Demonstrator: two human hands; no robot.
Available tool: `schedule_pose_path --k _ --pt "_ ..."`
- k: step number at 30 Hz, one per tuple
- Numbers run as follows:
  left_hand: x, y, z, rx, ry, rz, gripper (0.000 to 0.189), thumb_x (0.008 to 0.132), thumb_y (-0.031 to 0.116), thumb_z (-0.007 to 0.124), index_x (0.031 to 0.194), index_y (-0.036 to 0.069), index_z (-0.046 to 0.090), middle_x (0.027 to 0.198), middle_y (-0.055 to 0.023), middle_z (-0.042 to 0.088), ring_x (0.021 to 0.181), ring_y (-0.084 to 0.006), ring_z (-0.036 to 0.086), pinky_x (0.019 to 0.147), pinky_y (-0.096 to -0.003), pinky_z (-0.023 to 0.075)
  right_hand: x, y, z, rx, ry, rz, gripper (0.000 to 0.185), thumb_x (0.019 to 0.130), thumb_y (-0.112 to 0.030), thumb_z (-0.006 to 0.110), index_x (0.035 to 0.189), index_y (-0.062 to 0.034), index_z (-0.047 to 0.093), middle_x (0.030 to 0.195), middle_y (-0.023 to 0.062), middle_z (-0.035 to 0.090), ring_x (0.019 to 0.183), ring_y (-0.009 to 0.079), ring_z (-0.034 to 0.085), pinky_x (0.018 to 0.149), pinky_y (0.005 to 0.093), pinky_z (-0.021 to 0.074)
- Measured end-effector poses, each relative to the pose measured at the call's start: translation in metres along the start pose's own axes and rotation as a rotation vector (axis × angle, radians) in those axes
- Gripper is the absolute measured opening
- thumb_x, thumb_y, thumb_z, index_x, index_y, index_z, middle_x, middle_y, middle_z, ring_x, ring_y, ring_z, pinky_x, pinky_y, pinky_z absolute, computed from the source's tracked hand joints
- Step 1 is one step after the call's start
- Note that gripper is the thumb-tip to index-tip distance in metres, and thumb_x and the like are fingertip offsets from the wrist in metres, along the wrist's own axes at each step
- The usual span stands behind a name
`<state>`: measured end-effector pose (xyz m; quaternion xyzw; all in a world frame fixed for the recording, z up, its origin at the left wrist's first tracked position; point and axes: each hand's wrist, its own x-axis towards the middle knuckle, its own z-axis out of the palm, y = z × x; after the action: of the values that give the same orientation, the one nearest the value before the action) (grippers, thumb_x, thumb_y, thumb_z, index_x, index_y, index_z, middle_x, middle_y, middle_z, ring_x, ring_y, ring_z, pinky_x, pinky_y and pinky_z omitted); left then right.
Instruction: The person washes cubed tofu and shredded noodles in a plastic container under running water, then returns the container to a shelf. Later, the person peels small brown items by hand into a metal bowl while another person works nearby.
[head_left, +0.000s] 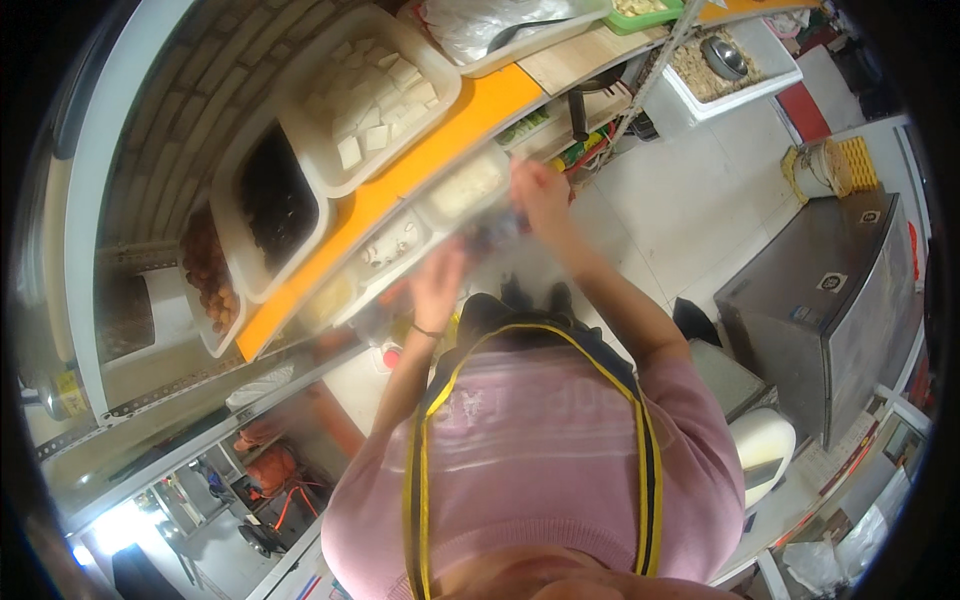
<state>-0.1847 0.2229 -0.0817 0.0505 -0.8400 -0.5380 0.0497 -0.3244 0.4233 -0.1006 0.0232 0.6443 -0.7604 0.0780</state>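
My left hand (440, 281) is blurred, near the front edge of a row of white plastic containers below the orange shelf. My right hand (538, 187) is farther right, its fingers curled, beside a container of white food (469, 184). Between the hands is a blurred dark and reddish thing; I cannot tell what it is or whether either hand holds it. A container with small white and brown pieces (390, 244) lies behind my left hand. Left of it is a container with pale yellowish contents (328, 300).
On the orange shelf (487, 105) stand a tub of white tofu-like blocks (375, 139), a tub of dark food (277, 199) and one of brown round pieces (206, 277). A pan handle (577, 116) juts out at right. A metal cabinet (810, 300) and a white foam box (697, 112) stand farther right.
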Motion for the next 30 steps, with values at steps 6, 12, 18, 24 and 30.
schedule_pose_path --k 6,12,18,24,30 --pt "-0.024 -0.064 0.023 0.225 -0.284 -0.192 0.046 0.086 0.008 0.075 0.129 -0.001 0.062 0.114 -0.0170 0.069 0.091 -0.0235 0.072 0.078 -0.0338 0.0580 0.030 0.133 0.006 0.279 0.112 0.633 0.028 0.094 -0.034 0.071 0.081 -0.0119 0.060 0.069 0.0028 0.055 0.056 0.0191 0.057 0.047 0.0366 0.0477" --pt "-0.001 -0.092 0.012 0.532 -0.132 0.109 0.045 0.085 0.004 0.073 0.128 -0.001 0.063 0.117 -0.0190 0.067 0.093 -0.0259 0.073 0.079 -0.0359 0.0585 0.067 0.169 0.030 0.264 0.156 0.555 0.041 0.088 -0.025 0.073 0.121 -0.0074 0.057 0.095 0.0179 0.064 0.084 0.0301 0.069 0.062 0.0427 0.0603" --pt "0.024 -0.107 0.005 0.367 0.167 0.029 0.032 0.082 0.002 0.066 0.114 0.000 0.068 0.117 -0.0219 0.067 0.106 -0.0406 0.064 0.090 -0.0470 0.0528 -0.026 0.152 -0.034 0.026 0.101 0.401 0.033 0.083 -0.009 0.066 0.116 -0.0001 0.065 0.087 0.0148 0.070 0.077 0.0253 0.071 0.061 0.0372 0.0595" --pt "0.050 -0.102 0.036 0.526 0.096 0.246 0.052 0.085 0.016 0.074 0.133 0.004 0.060 0.129 -0.0248 0.058 0.117 -0.0410 0.059 0.096 -0.0457 0.0529 -0.114 0.126 -0.070 -0.136 0.086 0.328 0.033 0.086 -0.013 0.059 0.114 0.0019 0.070 0.082 0.0104 0.071 0.064 0.0185 0.067 0.059 0.0349 0.0546" --pt "0.074 -0.085 0.075 0.611 0.110 0.156 0.072 0.081 0.042 0.075 0.141 0.007 0.054 0.128 -0.0269 0.057 0.122 -0.0445 0.052 0.104 -0.0516 0.0435 -0.154 0.105 -0.081 0.037 -0.001 0.282 0.026 0.088 -0.018 0.061 0.105 0.0010 0.068 0.080 0.0026 0.065 0.066 0.0115 0.062 0.059 0.0290 0.0524"
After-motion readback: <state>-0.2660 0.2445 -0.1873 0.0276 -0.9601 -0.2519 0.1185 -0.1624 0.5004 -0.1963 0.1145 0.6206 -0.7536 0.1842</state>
